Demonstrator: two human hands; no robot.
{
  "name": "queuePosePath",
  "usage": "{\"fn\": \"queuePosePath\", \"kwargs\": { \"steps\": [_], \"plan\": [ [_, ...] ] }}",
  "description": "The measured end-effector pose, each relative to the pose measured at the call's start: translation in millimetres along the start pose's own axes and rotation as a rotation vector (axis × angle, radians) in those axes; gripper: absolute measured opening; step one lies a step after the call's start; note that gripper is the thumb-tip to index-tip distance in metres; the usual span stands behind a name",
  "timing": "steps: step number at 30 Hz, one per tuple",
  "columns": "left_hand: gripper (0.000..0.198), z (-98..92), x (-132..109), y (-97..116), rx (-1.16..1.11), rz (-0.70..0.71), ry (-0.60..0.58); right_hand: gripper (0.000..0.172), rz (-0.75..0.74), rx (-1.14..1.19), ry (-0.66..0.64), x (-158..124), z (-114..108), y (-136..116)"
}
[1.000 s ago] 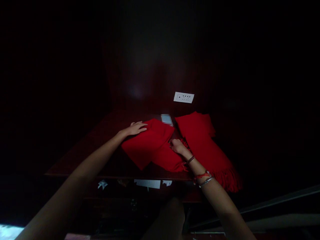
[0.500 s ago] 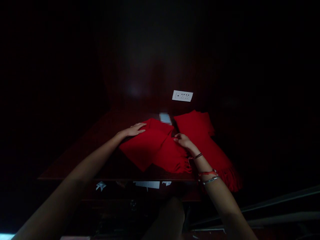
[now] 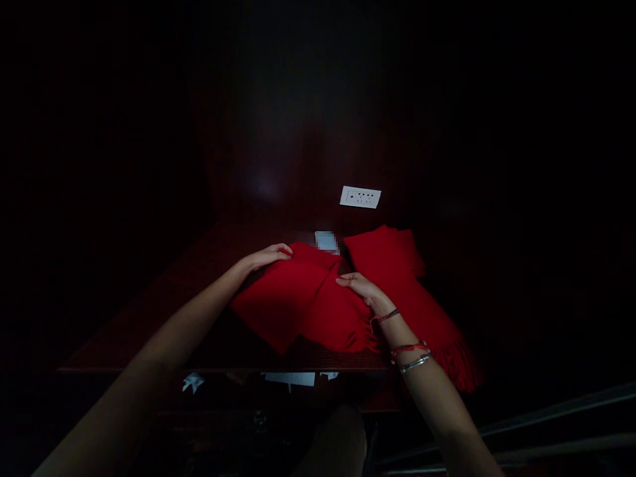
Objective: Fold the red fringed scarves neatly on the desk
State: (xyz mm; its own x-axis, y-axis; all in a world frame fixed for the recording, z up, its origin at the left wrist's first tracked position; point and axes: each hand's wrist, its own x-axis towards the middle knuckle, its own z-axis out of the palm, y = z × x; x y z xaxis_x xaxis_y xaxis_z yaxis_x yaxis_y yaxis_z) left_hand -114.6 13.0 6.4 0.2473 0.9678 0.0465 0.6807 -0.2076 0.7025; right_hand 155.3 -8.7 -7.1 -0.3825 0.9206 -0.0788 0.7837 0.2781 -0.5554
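Note:
A folded red scarf point(image 3: 293, 291) with a fringe lies on the dark wooden shelf in front of me. At its upper left edge, my left hand point(image 3: 269, 256) has its fingers bent over the cloth, gripping it. My right hand point(image 3: 362, 286) is closed on the scarf's right side, thumb on top, with its other fingers partly hidden. Just beyond that hand a second folded red scarf point(image 3: 392, 262) stretches toward the lower right, ending in a fringe.
Behind the scarves is a small pale card-like item point(image 3: 326, 242), blurred out. A white socket plate point(image 3: 360, 197) is on the back wall. Under the shelf's front edge point(image 3: 223, 370) lie white papers point(image 3: 291, 378) and a crumpled white piece point(image 3: 193, 382). The surroundings are very dark.
My left hand's fingers, flatter on the cloth before, are now bent at its edge. My right hand has shifted slightly left along the scarf's edge. The view has tilted up a little.

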Motion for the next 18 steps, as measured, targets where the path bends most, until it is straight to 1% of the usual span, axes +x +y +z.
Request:
{"fn": "queuePosePath", "kwargs": {
  "steps": [1, 3, 4, 5, 8, 10, 12, 13, 16, 18],
  "plan": [
    [0.033, -0.5, -2, 0, 0.055, -0.043, -0.029, 0.022, 0.003, -0.006, -0.013, 0, 0, 0],
    [0.031, 0.4, -4, -2, 0.190, -0.121, -0.102, 0.016, 0.021, -0.046, -0.036, 0, 2, -1],
    [0.030, 1.6, -4, -2, 0.243, -0.150, -0.115, 0.014, 0.033, -0.074, -0.037, 0, 3, -2],
    [0.030, 2.8, -4, -2, 0.273, -0.166, -0.104, 0.017, 0.042, -0.102, -0.032, -1, 4, -4],
    [0.034, 4.5, -2, -2, 0.315, -0.198, -0.027, 0.036, 0.052, -0.166, 0.022, -3, 8, -9],
    [0.037, 4.5, 0, -2, 0.319, -0.218, -0.001, 0.039, 0.049, -0.179, 0.072, -6, 9, -12],
    [0.044, 6.1, 2, -1, 0.275, -0.238, 0.007, 0.038, 0.036, -0.154, 0.101, -9, 9, -13],
    [0.047, 8.1, 4, -1, 0.213, -0.256, 0.026, 0.040, 0.020, -0.131, 0.096, -10, 9, -13],
    [0.052, 17.3, 11, 3, -0.034, -0.319, 0.133, 0.050, -0.023, -0.079, 0.046, -16, 12, -12],
    [0.050, 22.4, 18, 7, -0.133, -0.328, 0.182, 0.053, -0.029, -0.061, 0.054, -19, 16, -12]
  ]
}}
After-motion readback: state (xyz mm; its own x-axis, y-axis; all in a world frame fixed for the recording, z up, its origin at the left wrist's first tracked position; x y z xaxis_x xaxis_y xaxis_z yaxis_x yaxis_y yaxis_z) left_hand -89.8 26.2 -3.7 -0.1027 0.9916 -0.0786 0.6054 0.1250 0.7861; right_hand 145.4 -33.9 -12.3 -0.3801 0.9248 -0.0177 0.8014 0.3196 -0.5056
